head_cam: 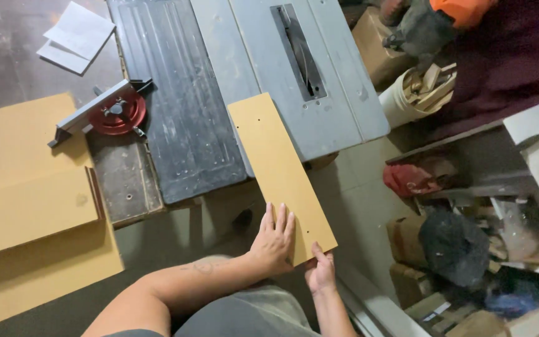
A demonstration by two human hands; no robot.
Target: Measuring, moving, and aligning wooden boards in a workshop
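A long tan board (277,162) lies with its far end on the grey table saw top (338,118) and its near end hanging off toward me. My left hand (273,240) rests flat on the board's near end, fingers spread. My right hand (320,269) pinches the board's near corner from below, thumb on top. The saw blade slot (299,53) sits to the right of the board's far end.
A red and grey mitre gauge (112,112) lies on the dark side table (176,118). Stacked tan panels (29,200) sit at the left. A white bucket of wood offcuts (416,90), a red cloth (410,178) and cluttered boxes crowd the right.
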